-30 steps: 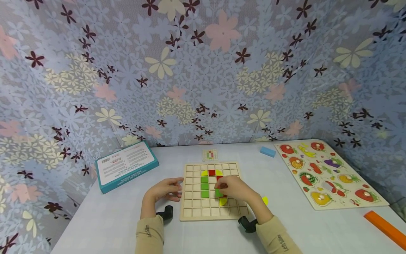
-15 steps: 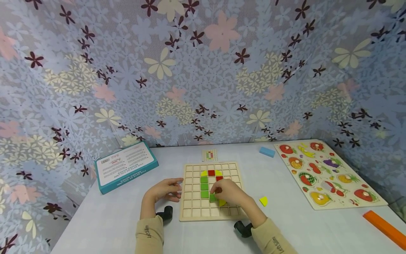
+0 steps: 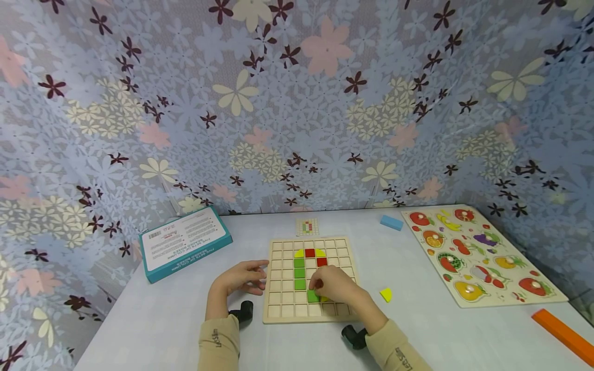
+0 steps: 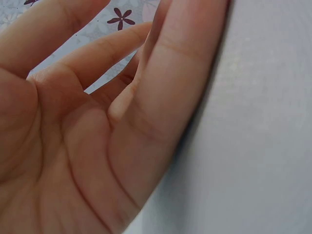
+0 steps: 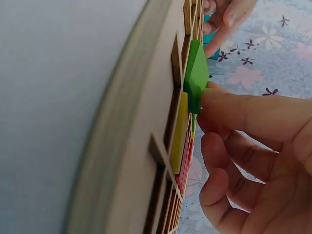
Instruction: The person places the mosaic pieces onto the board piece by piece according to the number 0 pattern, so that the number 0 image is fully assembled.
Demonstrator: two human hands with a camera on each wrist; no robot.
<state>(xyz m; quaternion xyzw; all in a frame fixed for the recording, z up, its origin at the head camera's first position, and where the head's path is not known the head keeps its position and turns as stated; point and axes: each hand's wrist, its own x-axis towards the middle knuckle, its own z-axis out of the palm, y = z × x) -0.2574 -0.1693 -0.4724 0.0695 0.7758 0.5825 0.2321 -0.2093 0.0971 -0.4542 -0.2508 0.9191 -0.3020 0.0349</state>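
My right hand (image 3: 339,284) pinches a green square tile (image 3: 313,296) over the wooden grid board (image 3: 281,310). In the right wrist view the green tile (image 5: 196,75) sits tilted at its cell, beside a yellow piece (image 5: 179,139) in the board. Green tiles (image 3: 299,273) form a column on the board. Red squares (image 3: 309,253) and yellow corner pieces (image 3: 299,253) lie above it; my right hand hides part of the pattern. My left hand (image 3: 240,278) lies relaxed at the board's left edge, fingertips at the rim, holding nothing.
A small pattern card (image 3: 307,226) lies behind the board. A loose yellow piece (image 3: 386,294) is to its right. Farther out are a blue block (image 3: 392,222), a fruit puzzle board (image 3: 473,304), an orange bar (image 3: 563,335) and a teal box (image 3: 185,242).
My right hand has moved the green tile left and nearer to me, from beside the red squares to the cell left of the lower yellow piece. My left hand has stayed put.
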